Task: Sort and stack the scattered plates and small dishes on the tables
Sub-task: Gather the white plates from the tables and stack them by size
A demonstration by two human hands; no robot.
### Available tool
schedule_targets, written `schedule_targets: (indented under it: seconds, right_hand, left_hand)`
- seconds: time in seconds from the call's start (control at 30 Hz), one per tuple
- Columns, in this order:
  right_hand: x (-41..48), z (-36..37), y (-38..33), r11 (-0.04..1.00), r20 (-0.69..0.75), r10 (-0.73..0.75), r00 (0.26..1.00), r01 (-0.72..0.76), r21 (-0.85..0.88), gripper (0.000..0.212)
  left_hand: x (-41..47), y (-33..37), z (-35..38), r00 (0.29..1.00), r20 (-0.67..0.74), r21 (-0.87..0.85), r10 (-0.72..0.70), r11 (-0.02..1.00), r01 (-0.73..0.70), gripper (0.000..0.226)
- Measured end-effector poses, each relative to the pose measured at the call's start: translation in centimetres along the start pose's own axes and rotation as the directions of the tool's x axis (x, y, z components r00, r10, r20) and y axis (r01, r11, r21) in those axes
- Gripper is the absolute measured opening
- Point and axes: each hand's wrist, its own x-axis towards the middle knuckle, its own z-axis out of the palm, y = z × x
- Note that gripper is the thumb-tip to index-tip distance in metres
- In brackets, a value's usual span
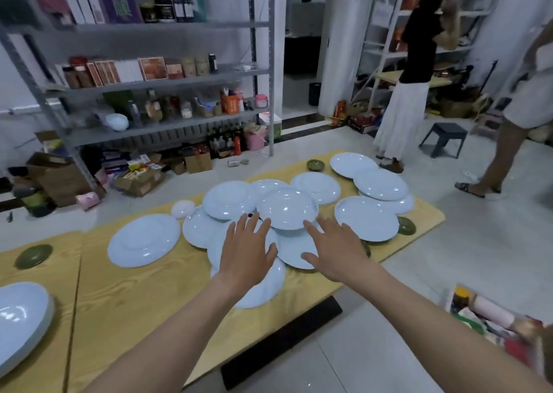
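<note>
No legible text, label or number; print on the shelved boxes (152, 68) and bottles (179, 8) too blurred for reading.

White plates (143, 241) — dark green dishes (33, 256) — pale wood-grain table (134, 297).

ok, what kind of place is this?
Likely a storeroom or stockroom: metal shelving packed with boxed goods, open cardboard boxes on the floor, and wooden tables spread with white plates.

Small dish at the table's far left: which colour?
The small dish is olive green; head view.
</note>
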Motion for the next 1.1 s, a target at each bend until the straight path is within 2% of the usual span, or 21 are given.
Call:
schedule_targets:
  seconds: [0.37,0.6,0.83,1.1]
  right_hand:
    - [0.5,1.7,13.9,0.979,0.005,0.167,0.986,-0.166,0.117,0.073]
    - [6.5,1.9,22.4,0.982,-0.007,0.174,0.985,-0.173,0.077,0.073]
    - [10.3,2.1,30.2,0.976,0.015,0.19,0.982,-0.19,0.109,0.073]
    - [14.5,2.5,39.8,0.985,-0.01,0.138,0.99,-0.136,0.103,0.069]
  left_hand:
    - [9.7,11.3,4.7,0.985,0.072,0.008,0.158,0.987,-0.158,0.059]
    - [18.6,16.3,8.7,0.987,0.071,-0.04,0.145,0.989,-0.143,0.059]
    - [26.2,21.7,11.1,0.98,0.12,-0.039,0.157,0.987,-0.153,0.059]
    - [32.5,27.1,13.9,0.983,0.145,-0.013,0.108,0.994,-0.107,0.059]
